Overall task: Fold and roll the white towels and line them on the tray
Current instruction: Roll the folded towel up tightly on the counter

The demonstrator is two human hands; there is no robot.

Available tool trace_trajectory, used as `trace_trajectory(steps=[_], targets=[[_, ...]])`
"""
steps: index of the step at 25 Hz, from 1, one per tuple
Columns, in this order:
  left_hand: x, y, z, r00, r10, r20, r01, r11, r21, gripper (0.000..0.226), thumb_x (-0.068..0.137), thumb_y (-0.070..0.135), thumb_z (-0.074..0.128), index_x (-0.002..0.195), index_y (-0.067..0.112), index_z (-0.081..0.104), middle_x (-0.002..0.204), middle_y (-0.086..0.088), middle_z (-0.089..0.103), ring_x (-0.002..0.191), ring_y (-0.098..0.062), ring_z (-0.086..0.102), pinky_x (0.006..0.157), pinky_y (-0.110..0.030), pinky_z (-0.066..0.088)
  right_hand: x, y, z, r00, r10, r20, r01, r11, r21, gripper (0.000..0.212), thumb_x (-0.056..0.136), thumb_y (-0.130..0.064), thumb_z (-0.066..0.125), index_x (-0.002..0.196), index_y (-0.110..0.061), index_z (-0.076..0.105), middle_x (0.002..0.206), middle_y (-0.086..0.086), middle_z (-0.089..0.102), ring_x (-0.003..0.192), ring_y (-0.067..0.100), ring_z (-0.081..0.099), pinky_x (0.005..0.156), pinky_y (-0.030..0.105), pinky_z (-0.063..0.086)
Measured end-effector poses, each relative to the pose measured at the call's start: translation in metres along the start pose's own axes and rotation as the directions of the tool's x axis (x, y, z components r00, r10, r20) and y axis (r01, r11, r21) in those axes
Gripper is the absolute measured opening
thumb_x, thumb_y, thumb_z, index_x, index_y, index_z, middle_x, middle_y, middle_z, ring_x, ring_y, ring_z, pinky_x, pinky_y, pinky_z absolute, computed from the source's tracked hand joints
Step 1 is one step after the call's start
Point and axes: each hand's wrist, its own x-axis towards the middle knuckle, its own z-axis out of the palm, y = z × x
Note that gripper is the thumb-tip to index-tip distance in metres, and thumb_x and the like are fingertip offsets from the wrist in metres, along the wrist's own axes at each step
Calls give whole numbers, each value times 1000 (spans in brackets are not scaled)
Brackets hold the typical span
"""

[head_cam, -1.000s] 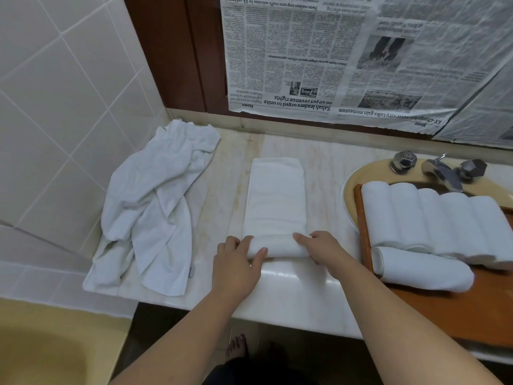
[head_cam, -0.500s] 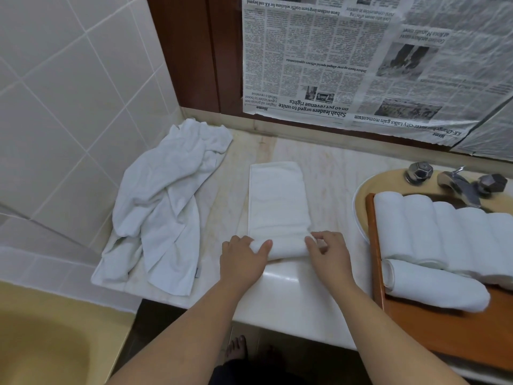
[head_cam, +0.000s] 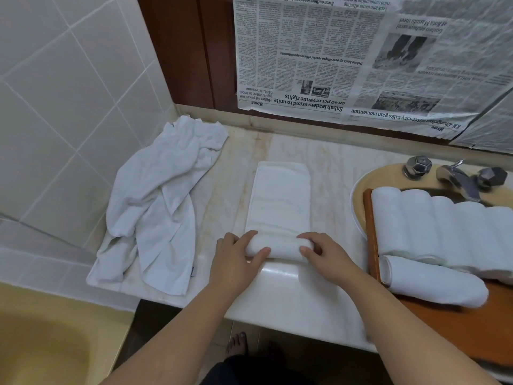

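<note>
Two hands are curled round the rolled near end of a folded towel point(head_cam: 280, 198) at the centre of the frame: the left hand point(head_cam: 236, 262) grips the roll's left end, the right hand point(head_cam: 324, 257) its right end, with fingers over the top and thumbs on the near side. The unrolled part of the towel is laid flat on the counter point(head_cam: 333, 168), stretching toward the upper part of the frame. A crumpled towel point(head_cam: 158, 204) is heaped at the left, against the tiled wall point(head_cam: 69, 93). At the right edge, a wooden tray point(head_cam: 372, 232) is set over the sink point(head_cam: 358, 190); a row of rolled towels point(head_cam: 444, 226) is lined on it, and one more roll point(head_cam: 433, 282) lies crosswise below them. Taps point(head_cam: 455, 176) are seen above the tray, and newspaper point(head_cam: 361, 56) is fixed to the wall at the upper right.
</note>
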Motion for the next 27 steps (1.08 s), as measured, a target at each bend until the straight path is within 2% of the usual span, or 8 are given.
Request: trace_trajectory(steps=[3, 5, 10, 12, 18, 21, 24, 27], targets=[[9, -9, -7, 997, 47, 64, -46, 999, -10, 65, 88, 75, 59, 142, 39, 56, 130, 10, 42, 123, -11, 34, 106, -30, 42, 11, -5, -2, 996, 37, 82, -38, 999, 17, 26, 105, -44, 52, 125, -34, 64, 114, -12, 65, 105, 8, 61, 91, 28, 47], [10, -10, -8, 993, 59, 100, -52, 996, -66, 62, 93, 68, 59, 145, 35, 54, 133, 12, 46, 126, -11, 34, 111, -34, 40, 18, -12, -6, 990, 91, 108, -98, 993, 64, 23, 105, -42, 53, 117, -29, 67, 102, -10, 67, 92, 10, 62, 85, 29, 49], [9, 0, -1, 986, -169, 14, 160, 902, -402, 38, 89, 63, 68, 122, 52, 53, 113, 10, 61, 113, -14, 55, 93, -31, 48, 29, -24, -8, 950, 307, 58, -309, 901, 304, 27, 94, -36, 72, 106, -16, 57, 80, 10, 65, 63, 20, 58, 59, 31, 50], [10, 3, 1, 993, -121, -20, 109, 948, -300, 32, 93, 61, 64, 121, 47, 61, 113, 12, 60, 116, -16, 53, 95, -28, 43, 33, -23, -8, 928, 371, 21, -345, 839, 420, 30, 88, -28, 81, 99, -10, 58, 71, 9, 62, 57, 22, 56, 57, 33, 51], [2, -9, -1, 989, 143, 20, -141, 986, -93, 66, 87, 65, 70, 143, 33, 58, 130, 17, 45, 121, -5, 37, 107, -24, 38, 48, -27, -2, 883, 467, -46, -394, 792, 467, 22, 84, -20, 84, 83, -10, 64, 77, 9, 64, 56, 22, 54, 61, 32, 51], [-3, -9, 0, 997, 79, -11, -79, 977, -199, 58, 82, 63, 78, 132, 41, 60, 121, 31, 50, 116, -1, 43, 101, -19, 36, 50, -30, -1, 894, 443, -67, -367, 810, 457, 19, 85, -19, 83, 84, -10, 66, 83, 6, 68, 56, 22, 54, 57, 32, 48], [3, -2, -5, 1000, -13, 5, 13, 958, -287, 49, 76, 62, 84, 118, 44, 68, 112, 23, 57, 113, -3, 51, 98, -18, 38, 37, -29, 1, 935, 293, -200, -223, 924, 310, 23, 89, -29, 79, 81, -11, 67, 85, -2, 69, 70, 19, 61, 65, 30, 50], [17, 2, -16, 993, -44, 105, 74, 951, -301, 44, 74, 60, 86, 111, 43, 70, 108, 17, 59, 105, -2, 57, 94, -24, 46, 12, -22, 9, 952, 69, -298, -50, 996, 70, 19, 99, -37, 67, 85, -23, 71, 100, -9, 61, 87, 3, 61, 73, 11, 40]])
